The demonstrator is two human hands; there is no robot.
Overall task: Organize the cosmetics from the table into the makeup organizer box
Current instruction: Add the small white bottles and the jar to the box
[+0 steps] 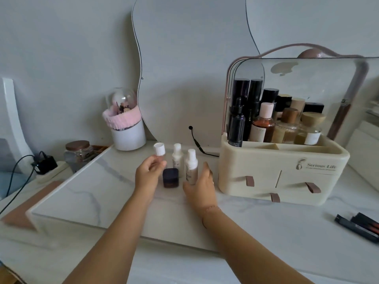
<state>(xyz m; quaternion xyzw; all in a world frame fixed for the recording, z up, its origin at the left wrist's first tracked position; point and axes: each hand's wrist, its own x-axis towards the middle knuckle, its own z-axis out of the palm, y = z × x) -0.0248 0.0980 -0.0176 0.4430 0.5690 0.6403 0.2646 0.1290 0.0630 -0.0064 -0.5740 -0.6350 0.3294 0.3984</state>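
My left hand [148, 174] grips a small clear bottle with a white cap [159, 151], lifted just above the marble tray [86, 187]. My right hand [202, 186] is open, fingers curled next to a white-and-beige bottle [191, 165] that stands on the tray; whether it touches the bottle I cannot tell. Behind stands a second white bottle [177, 155]. A dark square-lidded jar [170, 178] sits between my hands. The cream makeup organizer box [272, 171] stands at the right with its clear lid raised and several bottles in its top compartment.
A white cup [128, 136] with a pink headband and brushes stands behind the tray. A black cable [198, 145] lies beside the organizer. Dark lip pencils [361, 225] lie at the right. A glass jar [78, 153] and a charger [44, 163] sit at the left, with a wavy mirror [194, 58] behind.
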